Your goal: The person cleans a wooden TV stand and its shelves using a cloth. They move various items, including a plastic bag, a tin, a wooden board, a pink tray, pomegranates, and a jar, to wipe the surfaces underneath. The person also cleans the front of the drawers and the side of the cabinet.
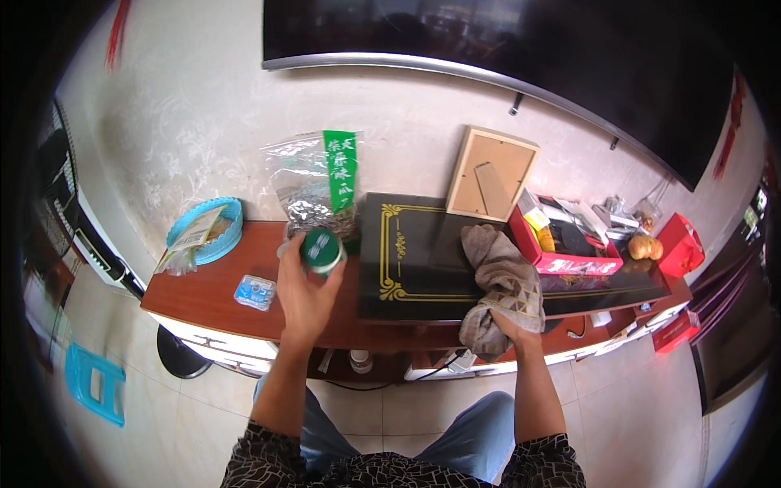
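My left hand (308,293) grips a jar with a green lid (321,248) above the red-brown wooden cabinet top (213,287). Just behind the jar stands a clear plastic bag (305,201) with a green printed strip and dark contents. A bunched grey-brown towel (497,268) is in my right hand (515,326), lying over the front edge of a black glossy panel with gold trim (427,256). The towel hides part of that hand's fingers. A small blue-and-white plastic box (255,292) lies left of my left hand.
A light-blue basket (235,238) holds packets at the left. Behind the panel, a wooden photo frame (491,174) leans with its back showing. A red box of odds and ends (579,265) sits at the right, below a wall-mounted television (488,55). A blue plastic stool (91,378) stands on the floor.
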